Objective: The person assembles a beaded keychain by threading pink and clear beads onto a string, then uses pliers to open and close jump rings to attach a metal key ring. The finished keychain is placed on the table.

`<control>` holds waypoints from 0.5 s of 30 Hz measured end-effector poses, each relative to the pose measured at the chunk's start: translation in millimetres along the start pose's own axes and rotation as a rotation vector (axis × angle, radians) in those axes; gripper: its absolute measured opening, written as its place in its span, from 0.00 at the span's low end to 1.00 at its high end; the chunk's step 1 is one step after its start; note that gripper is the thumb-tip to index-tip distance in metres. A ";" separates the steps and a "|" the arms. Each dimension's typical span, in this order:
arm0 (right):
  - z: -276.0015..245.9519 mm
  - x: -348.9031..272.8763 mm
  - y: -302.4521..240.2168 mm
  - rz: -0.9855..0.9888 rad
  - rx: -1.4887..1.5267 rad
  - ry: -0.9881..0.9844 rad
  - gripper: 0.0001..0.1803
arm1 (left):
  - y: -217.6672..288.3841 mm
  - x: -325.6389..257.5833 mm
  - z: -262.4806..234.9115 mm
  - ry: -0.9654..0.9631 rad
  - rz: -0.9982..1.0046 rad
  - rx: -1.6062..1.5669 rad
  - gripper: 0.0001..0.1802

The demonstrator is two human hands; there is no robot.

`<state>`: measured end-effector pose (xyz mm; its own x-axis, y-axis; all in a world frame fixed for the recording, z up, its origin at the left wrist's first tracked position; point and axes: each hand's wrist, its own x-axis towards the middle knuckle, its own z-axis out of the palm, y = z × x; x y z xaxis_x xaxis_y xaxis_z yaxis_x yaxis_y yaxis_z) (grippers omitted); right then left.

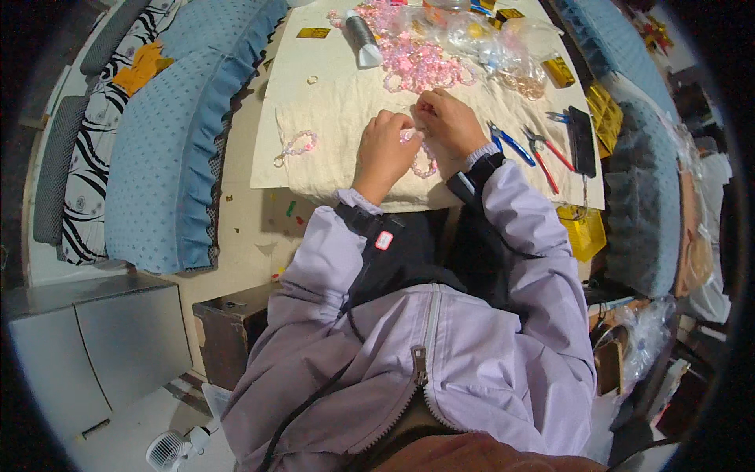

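Observation:
Over a cream cloth on the table, my two hands work close together, fingertips almost meeting. Between them a pink and lilac beaded bracelet hangs down onto the cloth. My left hand is closed, thumb and fingers pinching the bracelet's upper part. My right hand is closed in a pinch just above; whatever lies in its fingertips is too small to make out. Left of my hands, another beaded bracelet with a gold-coloured ring at its end lies on the cloth.
Beyond my hands is a heap of pink beaded strands, with a grey spool and clear plastic bags. At right lie blue-handled pliers, red-handled pliers and a black phone. Blue padded seats flank the table.

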<state>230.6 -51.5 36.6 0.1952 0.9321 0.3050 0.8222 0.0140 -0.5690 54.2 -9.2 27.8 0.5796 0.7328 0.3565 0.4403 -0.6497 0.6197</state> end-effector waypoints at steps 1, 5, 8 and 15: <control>-1.5 -1.5 -0.5 0.017 0.051 0.013 0.10 | 3.1 0.6 2.2 -0.021 -0.003 0.056 0.11; -9.4 -12.9 1.6 0.187 0.255 -0.038 0.11 | 9.9 0.7 8.2 -0.022 -0.018 0.139 0.10; -13.8 -29.3 7.7 0.197 0.393 -0.060 0.10 | 12.1 -1.2 12.7 -0.027 -0.019 0.138 0.07; -17.3 -48.7 13.6 0.291 0.682 -0.197 0.08 | 18.1 -3.1 15.3 0.078 -0.020 -0.001 0.06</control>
<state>241.5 -103.0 27.1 0.2018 0.9788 -0.0350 0.2279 -0.0817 -0.9703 70.8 -26.4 27.2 0.5158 0.7589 0.3975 0.4504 -0.6349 0.6277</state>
